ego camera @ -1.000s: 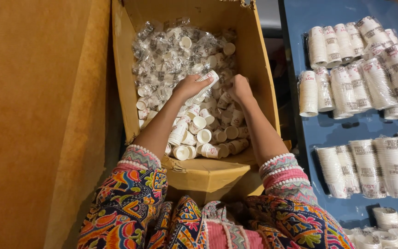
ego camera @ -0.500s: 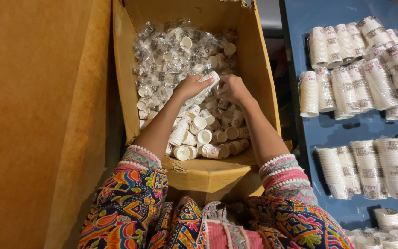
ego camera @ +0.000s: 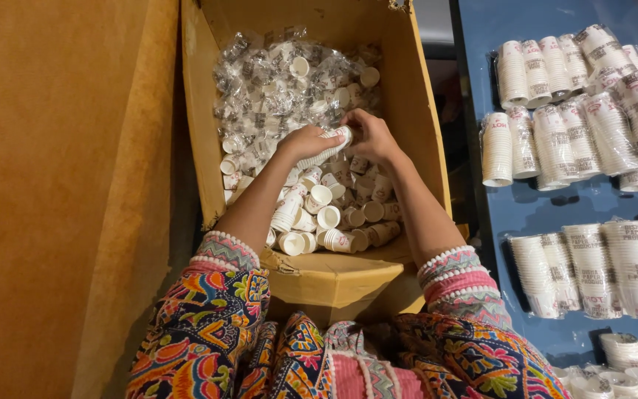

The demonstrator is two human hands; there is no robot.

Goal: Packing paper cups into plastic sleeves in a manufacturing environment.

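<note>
Head view: a short stack of small white paper cups (ego camera: 325, 148) is held between both hands over the middle of an open cardboard box (ego camera: 415, 125). The left hand (ego camera: 306, 142) is wrapped around the near end of the stack, fingers closed about it, while the right hand (ego camera: 372, 137) is closed on the far end, by the rim of the top cup; the two-handed hold appears meant to keep the nested cups aligned, though whether cups are being pressed together or pulled apart cannot be told. The stack is tilted, its open end raised toward the right, and is seen as white with faint dark print, slightly ribbed where the rims overlap. Beneath the hands, loose cups (ego camera: 319, 214) are heaped in the near half of the box, some upright, some on their sides, while clear plastic bags of cups (ego camera: 282, 81) are piled in the far half. To the right, on a blue surface (ego camera: 526, 207), wrapped sleeves of larger cups (ego camera: 577, 89) are laid in rows, well apart from the box. A patterned, brightly coloured garment (ego camera: 215, 325) is worn on both arms.
</note>
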